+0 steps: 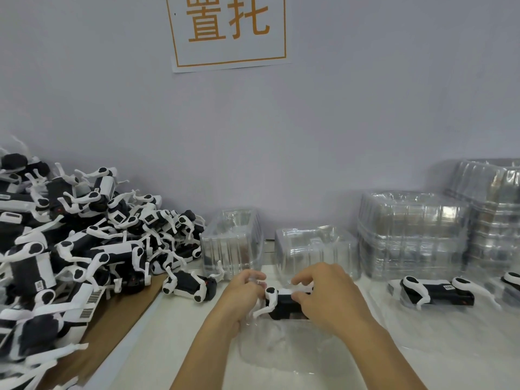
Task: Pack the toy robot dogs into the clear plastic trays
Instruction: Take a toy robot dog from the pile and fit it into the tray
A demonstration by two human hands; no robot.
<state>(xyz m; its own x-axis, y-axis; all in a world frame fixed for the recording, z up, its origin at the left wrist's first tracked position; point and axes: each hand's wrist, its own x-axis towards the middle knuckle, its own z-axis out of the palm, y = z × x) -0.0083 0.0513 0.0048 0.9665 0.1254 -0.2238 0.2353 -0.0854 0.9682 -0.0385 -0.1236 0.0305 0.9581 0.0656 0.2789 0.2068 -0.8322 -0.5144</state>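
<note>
A black-and-white toy robot dog (281, 304) lies on its side over a clear plastic tray (281, 344) on the white table in front of me. My left hand (242, 294) grips the dog's left end near its white leg. My right hand (326, 294) covers and grips the right part of its body. A second dog (190, 285) lies loose just left of my hands. Another dog (436, 292) sits in a clear tray to the right.
A big pile of toy dogs (70, 249) covers a brown board at the left. Two clear trays (230, 243) (315, 249) stand behind my hands. Tall stacks of clear trays (416, 235) line the grey wall (281, 136) at right. A paper sign (228, 29) hangs above.
</note>
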